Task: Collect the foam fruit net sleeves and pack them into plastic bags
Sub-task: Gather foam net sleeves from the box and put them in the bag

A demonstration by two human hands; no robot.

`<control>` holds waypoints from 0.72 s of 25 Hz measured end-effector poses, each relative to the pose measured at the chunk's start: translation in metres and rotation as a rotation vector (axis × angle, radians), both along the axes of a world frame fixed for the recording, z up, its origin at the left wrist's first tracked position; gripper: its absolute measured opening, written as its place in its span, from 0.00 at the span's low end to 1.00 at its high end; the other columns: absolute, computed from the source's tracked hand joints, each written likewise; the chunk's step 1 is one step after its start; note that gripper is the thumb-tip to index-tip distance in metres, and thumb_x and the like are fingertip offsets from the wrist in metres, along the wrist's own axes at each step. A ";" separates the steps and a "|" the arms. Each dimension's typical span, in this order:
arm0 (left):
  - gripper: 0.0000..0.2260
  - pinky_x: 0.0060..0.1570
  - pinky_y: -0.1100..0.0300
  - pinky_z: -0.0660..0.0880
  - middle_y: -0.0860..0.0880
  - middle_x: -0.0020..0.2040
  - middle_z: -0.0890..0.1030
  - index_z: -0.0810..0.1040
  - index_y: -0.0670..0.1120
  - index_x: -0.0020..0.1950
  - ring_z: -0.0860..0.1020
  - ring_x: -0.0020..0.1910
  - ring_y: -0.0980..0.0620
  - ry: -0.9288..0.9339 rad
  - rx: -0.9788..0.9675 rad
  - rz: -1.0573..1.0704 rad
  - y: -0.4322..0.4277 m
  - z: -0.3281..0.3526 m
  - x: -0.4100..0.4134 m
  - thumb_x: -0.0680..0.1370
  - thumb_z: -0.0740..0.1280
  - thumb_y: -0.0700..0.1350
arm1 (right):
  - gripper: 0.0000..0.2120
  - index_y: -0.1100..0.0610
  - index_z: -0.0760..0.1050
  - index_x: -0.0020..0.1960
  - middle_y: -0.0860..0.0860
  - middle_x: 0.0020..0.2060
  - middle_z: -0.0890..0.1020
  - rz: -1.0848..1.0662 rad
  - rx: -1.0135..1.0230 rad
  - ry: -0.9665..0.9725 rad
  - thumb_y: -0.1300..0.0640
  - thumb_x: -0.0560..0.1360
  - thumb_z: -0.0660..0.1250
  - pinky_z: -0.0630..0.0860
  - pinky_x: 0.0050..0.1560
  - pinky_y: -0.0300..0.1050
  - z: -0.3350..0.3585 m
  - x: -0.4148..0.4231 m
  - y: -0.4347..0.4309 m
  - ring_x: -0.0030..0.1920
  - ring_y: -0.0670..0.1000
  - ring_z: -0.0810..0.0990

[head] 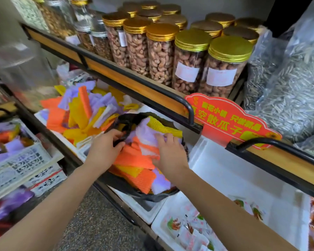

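Midway, by the look of it: the black plastic bag at centre frame was heaped with foam sleeves, yet a big loose pile waited to its upper left. The left hand reached in, grip pinching the bag's rim. The right hand lay flat, grip released, pressing the sleeves down.

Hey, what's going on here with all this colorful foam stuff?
A person is stuffing foam net sleeves into a black plastic bag. The left hand grips the bag's rim while the right hand presses the sleeves down. A loose pile of more sleeves waits behind it.
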State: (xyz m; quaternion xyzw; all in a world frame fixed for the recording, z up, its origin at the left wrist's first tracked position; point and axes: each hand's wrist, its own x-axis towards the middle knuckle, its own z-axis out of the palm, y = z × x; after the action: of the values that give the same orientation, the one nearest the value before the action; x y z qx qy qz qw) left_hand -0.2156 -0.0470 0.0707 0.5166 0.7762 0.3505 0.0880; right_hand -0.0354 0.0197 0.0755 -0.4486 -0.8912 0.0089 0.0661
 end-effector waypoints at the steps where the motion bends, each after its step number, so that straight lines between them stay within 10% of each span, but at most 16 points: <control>1: 0.07 0.43 0.56 0.69 0.41 0.48 0.82 0.79 0.39 0.52 0.79 0.51 0.41 -0.003 -0.002 0.003 0.002 0.001 0.000 0.76 0.68 0.40 | 0.34 0.54 0.53 0.74 0.56 0.65 0.65 0.044 -0.009 -0.035 0.46 0.75 0.64 0.68 0.59 0.51 -0.004 -0.002 0.003 0.64 0.57 0.65; 8: 0.09 0.45 0.57 0.68 0.44 0.44 0.80 0.77 0.42 0.48 0.75 0.45 0.50 -0.432 0.210 0.062 0.025 0.031 -0.005 0.77 0.65 0.48 | 0.28 0.58 0.62 0.67 0.53 0.60 0.73 0.037 0.034 0.161 0.44 0.75 0.64 0.68 0.59 0.47 0.000 -0.028 0.039 0.62 0.54 0.70; 18: 0.09 0.42 0.48 0.74 0.46 0.43 0.77 0.71 0.44 0.56 0.76 0.43 0.43 0.102 0.066 -0.052 0.043 0.008 -0.012 0.78 0.59 0.46 | 0.28 0.63 0.60 0.69 0.60 0.63 0.73 0.346 -0.368 0.062 0.49 0.77 0.65 0.68 0.55 0.49 -0.024 -0.085 0.065 0.62 0.59 0.72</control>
State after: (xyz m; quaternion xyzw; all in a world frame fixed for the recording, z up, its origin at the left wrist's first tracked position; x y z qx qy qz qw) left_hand -0.2274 -0.0041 0.0784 0.5564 0.7539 0.3469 0.0403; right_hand -0.1203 0.0845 0.0517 -0.2936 -0.9356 0.1958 0.0080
